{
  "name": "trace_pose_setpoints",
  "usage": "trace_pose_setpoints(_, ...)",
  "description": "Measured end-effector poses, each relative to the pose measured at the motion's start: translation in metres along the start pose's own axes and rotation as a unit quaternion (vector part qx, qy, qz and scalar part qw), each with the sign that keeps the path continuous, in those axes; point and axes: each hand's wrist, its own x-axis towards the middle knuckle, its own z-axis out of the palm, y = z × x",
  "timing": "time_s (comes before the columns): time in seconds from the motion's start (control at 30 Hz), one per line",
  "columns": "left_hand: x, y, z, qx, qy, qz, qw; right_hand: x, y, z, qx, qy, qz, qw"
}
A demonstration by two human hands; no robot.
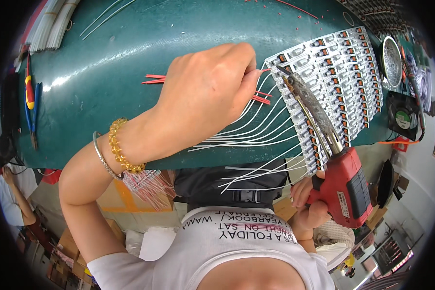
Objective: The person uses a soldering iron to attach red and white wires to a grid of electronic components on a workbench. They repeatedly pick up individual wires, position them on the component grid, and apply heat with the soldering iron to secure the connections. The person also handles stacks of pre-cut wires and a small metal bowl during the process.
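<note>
My left hand (pixel 208 89) is closed in a pinch on a thin red wire, whose tip meets the upper left corner of a panel of small parts (pixel 331 84). More red wires (pixel 153 80) run under the palm and stick out on both sides. In my right hand (pixel 314 212) is the grip of a red and black soldering gun (pixel 348 188). Its dark metal tip lies over the panel's left edge, close to the red wire's end. White wires (pixel 256 141) trail left from that edge, some hanging past the table's front.
Pliers (pixel 31 104) with red-yellow and blue handles lie at the left of the green table (pixel 101 63). White tube bundles (pixel 50 24) are at the back left. A metal bowl (pixel 391 54) and a small black fan (pixel 403 115) stand at the right.
</note>
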Motion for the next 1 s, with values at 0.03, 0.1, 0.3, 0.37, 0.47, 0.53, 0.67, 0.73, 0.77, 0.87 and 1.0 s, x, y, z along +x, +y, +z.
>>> trace_pose_setpoints(0.03, 0.000, 0.000, -0.001, 0.003, -0.001, 0.000, 1.000, -0.002, 0.003, -0.003, -0.028, -0.002, -0.005, 1.000)
trace_pose_setpoints(0.1, 0.000, 0.001, -0.001, 0.010, -0.004, 0.001, 1.000, -0.002, 0.003, -0.002, -0.054, -0.007, -0.007, 0.998)
trace_pose_setpoints(0.3, 0.001, 0.002, 0.000, 0.009, -0.009, 0.000, 1.000, 0.001, -0.005, 0.007, 0.029, 0.013, 0.023, 0.999)
trace_pose_setpoints(0.37, 0.001, 0.003, -0.001, 0.002, -0.017, -0.007, 1.000, 0.000, -0.007, 0.008, 0.091, 0.032, 0.055, 0.994)
trace_pose_setpoints(0.47, 0.003, 0.004, -0.004, -0.003, 0.004, 0.008, 1.000, -0.001, -0.008, 0.006, 0.146, 0.047, 0.083, 0.985)
trace_pose_setpoints(0.53, 0.006, 0.007, -0.006, -0.001, 0.016, 0.025, 1.000, -0.003, -0.008, 0.000, 0.135, 0.046, 0.080, 0.987)
trace_pose_setpoints(0.67, 0.004, 0.014, -0.001, -0.002, -0.011, 0.020, 1.000, 0.007, -0.025, 0.004, 0.142, 0.011, 0.088, 0.986)
trace_pose_setpoints(0.73, 0.003, 0.014, 0.009, 0.002, -0.035, 0.002, 0.999, 0.008, -0.024, 0.004, 0.152, 0.008, 0.085, 0.985)
trace_pose_setpoints(0.77, 0.003, 0.013, 0.010, 0.008, -0.030, 0.009, 0.999, 0.008, -0.023, 0.003, 0.156, 0.005, 0.084, 0.984)
trace_pose_setpoints(0.87, 0.002, 0.013, 0.011, 0.016, -0.023, 0.022, 0.999, 0.004, -0.014, -0.001, 0.165, -0.001, 0.080, 0.983)
trace_pose_setpoints(1.0, 0.002, 0.013, 0.009, 0.017, -0.019, 0.012, 1.000, 0.001, -0.004, -0.004, 0.177, 0.006, 0.051, 0.983)
